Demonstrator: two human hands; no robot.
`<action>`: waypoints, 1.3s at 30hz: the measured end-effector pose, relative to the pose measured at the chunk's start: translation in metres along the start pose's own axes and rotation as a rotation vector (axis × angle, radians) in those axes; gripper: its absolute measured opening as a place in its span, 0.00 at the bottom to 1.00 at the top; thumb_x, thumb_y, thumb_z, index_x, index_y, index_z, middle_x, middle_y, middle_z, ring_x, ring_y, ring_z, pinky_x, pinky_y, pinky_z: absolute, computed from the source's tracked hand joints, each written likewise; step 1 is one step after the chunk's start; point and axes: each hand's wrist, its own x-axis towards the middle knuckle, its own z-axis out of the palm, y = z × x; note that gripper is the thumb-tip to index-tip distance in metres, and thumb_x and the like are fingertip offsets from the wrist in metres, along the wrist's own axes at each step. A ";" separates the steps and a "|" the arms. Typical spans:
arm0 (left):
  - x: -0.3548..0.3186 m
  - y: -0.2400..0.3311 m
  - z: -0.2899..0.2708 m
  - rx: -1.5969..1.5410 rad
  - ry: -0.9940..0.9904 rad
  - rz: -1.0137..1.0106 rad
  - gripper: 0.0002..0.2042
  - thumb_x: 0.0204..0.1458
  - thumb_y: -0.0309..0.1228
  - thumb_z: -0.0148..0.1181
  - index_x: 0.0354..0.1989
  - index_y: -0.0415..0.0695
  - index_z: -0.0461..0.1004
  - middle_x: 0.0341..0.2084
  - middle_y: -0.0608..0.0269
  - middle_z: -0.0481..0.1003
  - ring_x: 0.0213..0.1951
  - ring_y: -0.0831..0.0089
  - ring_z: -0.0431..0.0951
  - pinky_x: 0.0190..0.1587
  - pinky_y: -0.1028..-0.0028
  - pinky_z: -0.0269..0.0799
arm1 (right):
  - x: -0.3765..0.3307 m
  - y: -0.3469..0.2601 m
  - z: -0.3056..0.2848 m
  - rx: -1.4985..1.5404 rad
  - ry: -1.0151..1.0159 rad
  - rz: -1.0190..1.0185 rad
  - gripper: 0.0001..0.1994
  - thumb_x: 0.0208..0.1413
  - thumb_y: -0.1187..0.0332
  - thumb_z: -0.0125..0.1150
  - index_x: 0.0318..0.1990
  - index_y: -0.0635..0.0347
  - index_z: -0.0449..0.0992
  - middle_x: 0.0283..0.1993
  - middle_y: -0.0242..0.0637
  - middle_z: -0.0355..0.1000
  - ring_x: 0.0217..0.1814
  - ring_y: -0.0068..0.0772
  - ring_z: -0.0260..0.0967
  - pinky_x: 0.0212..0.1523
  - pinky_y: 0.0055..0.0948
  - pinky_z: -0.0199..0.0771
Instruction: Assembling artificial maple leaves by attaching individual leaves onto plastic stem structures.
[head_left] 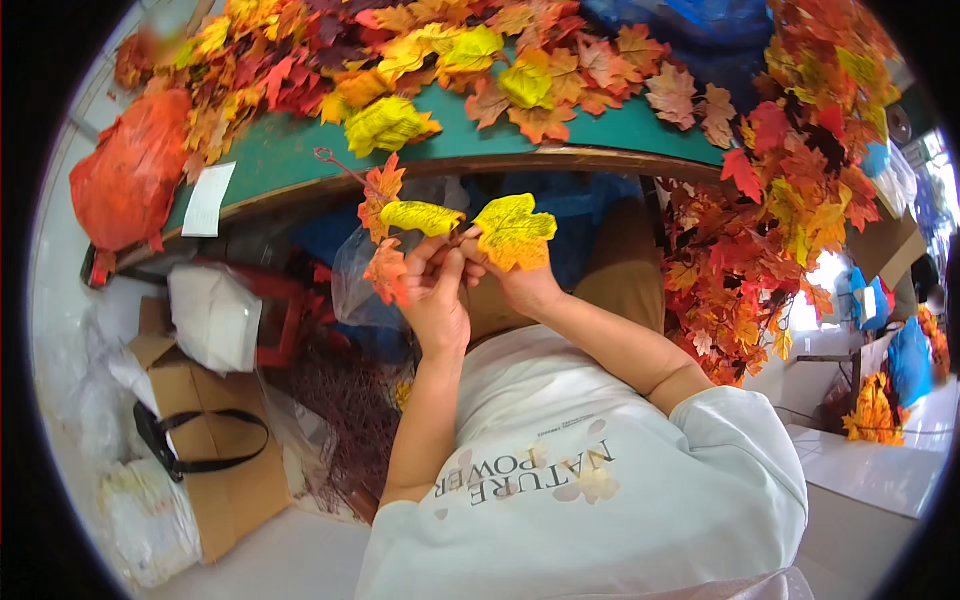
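In front of my body, my left hand pinches a dark stem of an artificial maple leaf branch. Orange-red leaves and a folded yellow leaf stand out from this branch, and its thin reddish stem ends in a small loop at the upper left. My right hand meets the left at the stem, its fingertips closed by the base of a broad yellow maple leaf. That leaf hides part of the right fingers, and the exact joint between the fingertips is too small to make out.
Beyond my hands runs a green table heaped with artificial autumn leaves. A red plastic bag sits at its left end. Leaf garlands hang at the right. Lower left are a cardboard box with a black strap and dark twiggy stems.
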 end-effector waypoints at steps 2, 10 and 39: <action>0.002 -0.003 -0.003 0.003 0.017 -0.010 0.08 0.53 0.19 0.53 0.42 0.36 0.69 0.31 0.59 0.75 0.27 0.75 0.75 0.30 0.80 0.69 | 0.007 -0.019 0.004 -0.084 -0.022 -0.108 0.06 0.49 0.76 0.63 0.35 0.64 0.74 0.33 0.31 0.74 0.33 0.20 0.70 0.33 0.21 0.71; 0.006 0.007 -0.010 0.345 -0.063 0.073 0.07 0.52 0.20 0.54 0.39 0.35 0.68 0.32 0.61 0.74 0.32 0.75 0.76 0.37 0.79 0.74 | 0.020 -0.046 0.009 -0.269 -0.089 -0.272 0.08 0.46 0.79 0.63 0.36 0.65 0.75 0.35 0.33 0.75 0.38 0.22 0.73 0.39 0.23 0.73; 0.045 0.032 -0.117 -0.857 0.132 -0.239 0.09 0.51 0.19 0.53 0.39 0.45 0.73 0.31 0.69 0.74 0.27 0.81 0.71 0.28 0.83 0.68 | 0.108 -0.144 -0.067 -1.359 0.103 -0.699 0.23 0.49 0.70 0.61 0.54 0.57 0.65 0.45 0.47 0.67 0.44 0.45 0.68 0.45 0.35 0.69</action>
